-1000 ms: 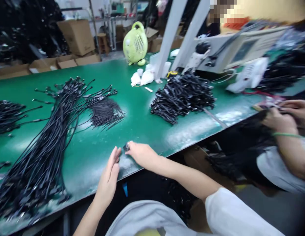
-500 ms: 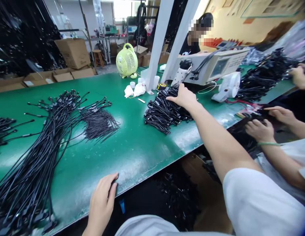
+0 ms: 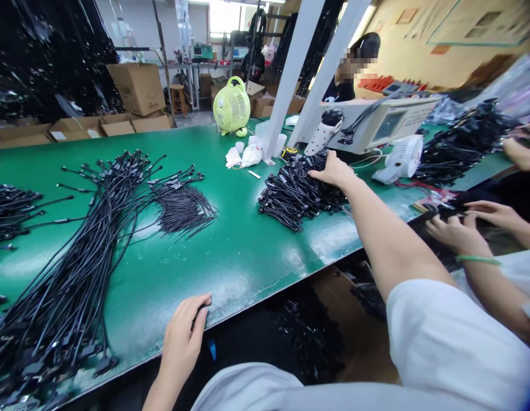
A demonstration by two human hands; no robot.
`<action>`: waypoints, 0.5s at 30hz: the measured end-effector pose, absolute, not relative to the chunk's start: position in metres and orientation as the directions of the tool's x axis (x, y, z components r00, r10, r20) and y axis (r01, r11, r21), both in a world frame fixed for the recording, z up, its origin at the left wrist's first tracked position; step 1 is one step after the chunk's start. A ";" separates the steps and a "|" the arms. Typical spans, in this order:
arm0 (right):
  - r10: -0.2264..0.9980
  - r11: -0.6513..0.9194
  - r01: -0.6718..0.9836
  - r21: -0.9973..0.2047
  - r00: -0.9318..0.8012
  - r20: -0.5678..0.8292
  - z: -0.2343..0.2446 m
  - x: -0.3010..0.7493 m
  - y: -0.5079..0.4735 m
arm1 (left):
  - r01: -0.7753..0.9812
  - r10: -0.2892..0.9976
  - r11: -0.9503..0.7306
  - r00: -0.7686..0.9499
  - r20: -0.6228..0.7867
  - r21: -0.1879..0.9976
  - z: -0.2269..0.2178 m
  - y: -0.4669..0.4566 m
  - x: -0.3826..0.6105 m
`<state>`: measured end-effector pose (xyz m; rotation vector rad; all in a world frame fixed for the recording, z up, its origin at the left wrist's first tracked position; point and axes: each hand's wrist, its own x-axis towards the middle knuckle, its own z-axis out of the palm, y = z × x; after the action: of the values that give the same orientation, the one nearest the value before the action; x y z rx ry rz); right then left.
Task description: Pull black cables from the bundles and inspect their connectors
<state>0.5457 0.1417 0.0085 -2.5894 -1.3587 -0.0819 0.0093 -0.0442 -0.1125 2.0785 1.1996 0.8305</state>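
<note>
1. Toward the far edge of the bench (image 3: 230, 251), right of middle: cable pile (image 3: 290, 197), short black leads with plugs, heaped crosswise.
2. Probably light, limp and quick to tangle; best taken as a small bunch near the plug ends.
3. Right hand (image 3: 333, 171) palm-down on the pile's top, fingertips hidden; pinching or not, cannot tell.
4. Left hand (image 3: 183, 337) flat at the near edge, fingers loosely together, gripping nothing visible.
5. Long bundle (image 3: 76, 268) lying toward the left end.

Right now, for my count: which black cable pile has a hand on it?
The tangled heap by the white posts, under the right hand; the long bundle lies untouched.
</note>
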 end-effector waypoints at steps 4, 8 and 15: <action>0.791 -0.574 0.795 -0.195 0.600 0.120 0.019 0.531 0.132 | 0.483 0.878 -0.435 0.415 0.239 0.760 -0.111 -0.045 0.008; 0.721 -0.528 0.826 -0.198 0.559 0.409 0.032 0.495 0.124 | 0.435 0.867 -0.436 0.437 0.239 0.788 -0.113 -0.042 0.009; 0.948 -0.260 0.965 0.012 0.253 0.194 0.026 0.434 0.112 | 0.389 0.870 -0.423 0.426 0.247 0.818 -0.089 -0.053 -0.007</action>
<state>0.4337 0.1118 0.0258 -2.3982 -1.8393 -0.2468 -0.0071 -0.0526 -0.0895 1.9954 1.0611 0.8961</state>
